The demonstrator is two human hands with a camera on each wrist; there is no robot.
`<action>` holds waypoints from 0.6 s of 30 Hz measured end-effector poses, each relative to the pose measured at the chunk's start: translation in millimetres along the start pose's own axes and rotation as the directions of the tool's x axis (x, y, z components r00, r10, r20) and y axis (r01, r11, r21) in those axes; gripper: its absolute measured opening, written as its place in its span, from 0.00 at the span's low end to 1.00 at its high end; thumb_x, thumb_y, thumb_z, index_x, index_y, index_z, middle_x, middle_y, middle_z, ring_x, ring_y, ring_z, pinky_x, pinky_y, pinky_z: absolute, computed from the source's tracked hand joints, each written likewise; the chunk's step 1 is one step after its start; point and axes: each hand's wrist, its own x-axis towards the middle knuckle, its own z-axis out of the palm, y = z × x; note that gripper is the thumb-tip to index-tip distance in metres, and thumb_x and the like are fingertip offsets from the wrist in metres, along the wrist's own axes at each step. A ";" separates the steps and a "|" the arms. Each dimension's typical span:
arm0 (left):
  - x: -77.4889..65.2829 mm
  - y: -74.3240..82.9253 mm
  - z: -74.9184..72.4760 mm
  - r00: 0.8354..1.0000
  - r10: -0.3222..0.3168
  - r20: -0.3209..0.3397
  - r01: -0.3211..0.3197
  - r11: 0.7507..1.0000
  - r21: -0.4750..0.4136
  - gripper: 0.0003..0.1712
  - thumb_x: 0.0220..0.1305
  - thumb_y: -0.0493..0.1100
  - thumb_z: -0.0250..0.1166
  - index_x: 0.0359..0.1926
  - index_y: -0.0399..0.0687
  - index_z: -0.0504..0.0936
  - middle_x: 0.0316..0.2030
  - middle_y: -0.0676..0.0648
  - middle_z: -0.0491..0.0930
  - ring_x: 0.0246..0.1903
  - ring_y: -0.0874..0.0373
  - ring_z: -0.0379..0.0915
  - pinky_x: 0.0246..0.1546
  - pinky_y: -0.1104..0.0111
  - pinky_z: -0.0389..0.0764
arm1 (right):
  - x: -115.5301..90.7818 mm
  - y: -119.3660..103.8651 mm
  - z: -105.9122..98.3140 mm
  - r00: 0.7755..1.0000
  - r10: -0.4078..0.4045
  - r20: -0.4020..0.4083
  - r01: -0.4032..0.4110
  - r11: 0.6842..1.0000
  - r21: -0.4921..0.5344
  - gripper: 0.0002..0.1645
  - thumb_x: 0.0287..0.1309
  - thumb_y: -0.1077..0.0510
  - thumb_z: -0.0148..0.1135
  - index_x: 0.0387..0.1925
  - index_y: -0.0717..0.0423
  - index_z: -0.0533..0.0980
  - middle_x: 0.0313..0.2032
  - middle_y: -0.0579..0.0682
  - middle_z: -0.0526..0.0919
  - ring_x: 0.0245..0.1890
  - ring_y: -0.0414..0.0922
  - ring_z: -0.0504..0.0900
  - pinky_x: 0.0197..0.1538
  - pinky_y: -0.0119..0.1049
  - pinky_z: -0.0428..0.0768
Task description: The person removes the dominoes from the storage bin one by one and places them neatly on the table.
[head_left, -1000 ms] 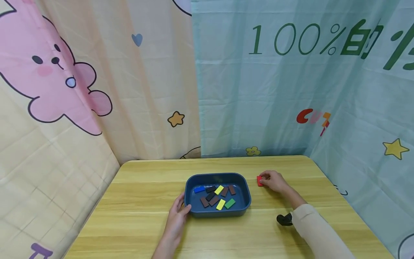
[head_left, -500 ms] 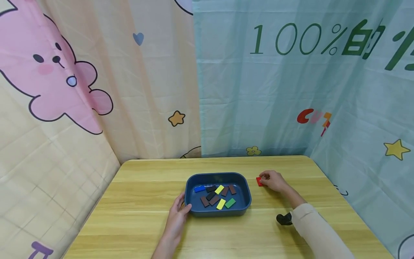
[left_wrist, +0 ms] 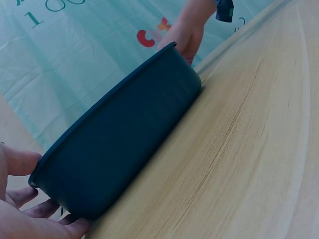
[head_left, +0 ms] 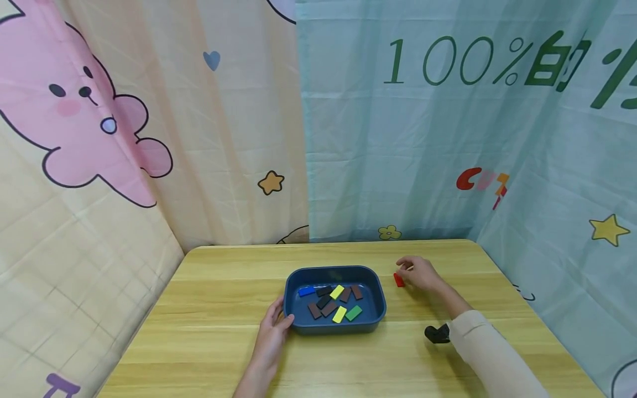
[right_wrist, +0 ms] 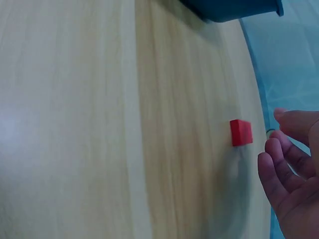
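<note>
A dark blue rectangular container (head_left: 335, 329) stands on the table, with several flat domino-like blocks lying inside: brown, black, yellow, blue and green ones. My left hand (head_left: 272, 331) grips its left end. In the left wrist view the thumb lies at the container's rim (left_wrist: 107, 94) and the fingers reach under its corner. To the right of the container, a single red domino block (head_left: 399, 280) rests on the tabletop. My right hand (head_left: 419, 272) is just beyond it; the right wrist view shows a gap between the loosely bent fingers (right_wrist: 269, 174) and the red block.
The wooden table (head_left: 209, 331) ends at a back edge close to patterned curtains (head_left: 388, 138). A black device (head_left: 438, 334) sits at the right wrist by the sleeve.
My right hand has let go of the red block and drawn slightly up and away from it. The left hand and the container have stayed in place.
</note>
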 end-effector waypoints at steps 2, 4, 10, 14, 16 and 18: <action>-0.1 0.3 0.1 1.000 0.002 0.002 -0.002 1.000 0.000 0.37 0.76 0.31 0.54 0.80 0.35 0.51 0.78 0.30 0.50 0.75 0.35 0.49 0.73 0.42 0.56 | 1.4 -5.3 -1.4 1.000 -0.022 -0.002 0.022 1.000 -0.019 0.17 0.68 0.62 0.65 0.54 0.70 0.79 0.37 0.52 0.82 0.42 0.54 0.83 0.41 0.42 0.84; -0.5 0.8 0.2 1.000 0.004 0.003 -0.004 1.000 0.004 0.37 0.76 0.31 0.54 0.80 0.34 0.51 0.77 0.30 0.50 0.75 0.35 0.48 0.73 0.42 0.57 | 3.6 -9.8 -1.7 0.999 -0.037 0.002 0.037 0.999 -0.024 0.18 0.68 0.62 0.65 0.54 0.69 0.80 0.37 0.52 0.82 0.44 0.55 0.83 0.43 0.44 0.85; -1.4 1.4 0.6 1.000 0.004 -0.004 -0.004 1.000 0.008 0.36 0.76 0.31 0.54 0.79 0.34 0.51 0.77 0.30 0.50 0.75 0.36 0.48 0.73 0.43 0.57 | 10.8 -23.9 -1.3 0.994 -0.103 0.026 0.104 0.995 -0.003 0.17 0.68 0.62 0.66 0.54 0.69 0.80 0.38 0.50 0.83 0.44 0.55 0.84 0.46 0.47 0.85; -0.5 1.1 0.5 1.000 0.007 0.002 -0.007 1.000 0.001 0.37 0.76 0.31 0.53 0.80 0.34 0.50 0.78 0.30 0.50 0.75 0.36 0.48 0.73 0.43 0.57 | 13.3 -35.1 0.3 0.991 -0.121 0.054 0.122 0.993 -0.001 0.17 0.69 0.60 0.66 0.54 0.67 0.81 0.38 0.49 0.83 0.44 0.54 0.84 0.46 0.46 0.85; -0.3 1.1 0.7 1.000 0.009 0.006 -0.010 1.000 0.001 0.37 0.76 0.31 0.53 0.80 0.34 0.50 0.78 0.30 0.49 0.75 0.36 0.48 0.73 0.43 0.57 | 14.3 -41.4 1.4 0.989 -0.131 0.064 0.131 0.991 -0.003 0.17 0.69 0.59 0.66 0.54 0.66 0.81 0.38 0.49 0.83 0.44 0.53 0.84 0.46 0.46 0.85; -0.2 0.9 0.6 1.000 0.011 0.007 -0.011 1.000 0.002 0.37 0.76 0.31 0.53 0.80 0.34 0.50 0.78 0.30 0.49 0.75 0.36 0.49 0.73 0.43 0.58 | 15.7 -48.4 2.9 0.987 -0.147 0.071 0.147 0.989 -0.001 0.16 0.69 0.58 0.67 0.53 0.64 0.82 0.38 0.48 0.83 0.43 0.51 0.84 0.47 0.45 0.85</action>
